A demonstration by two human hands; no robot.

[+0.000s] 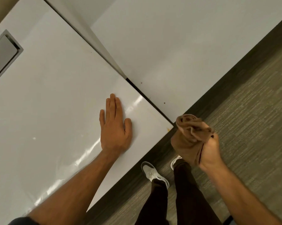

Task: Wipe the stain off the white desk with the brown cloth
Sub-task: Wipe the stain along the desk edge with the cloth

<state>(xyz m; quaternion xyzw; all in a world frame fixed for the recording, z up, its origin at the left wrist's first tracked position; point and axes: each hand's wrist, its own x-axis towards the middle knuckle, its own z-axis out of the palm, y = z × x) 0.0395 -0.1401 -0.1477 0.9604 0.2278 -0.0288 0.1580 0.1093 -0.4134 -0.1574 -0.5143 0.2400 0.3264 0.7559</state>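
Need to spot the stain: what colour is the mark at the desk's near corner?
Yellowish-orange, a small stain at the white desk corner edge; head view.

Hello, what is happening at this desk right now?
A person stands at a white desk. The left hand lies flat on the desk near its corner. The right hand grips a bunched brown cloth off the desk edge, above the floor. A small yellowish stain shows at the corner.

L hand (115, 127) flat on white desk (52, 95), R hand (208, 150) holding bunched brown cloth (189, 135) off desk edge
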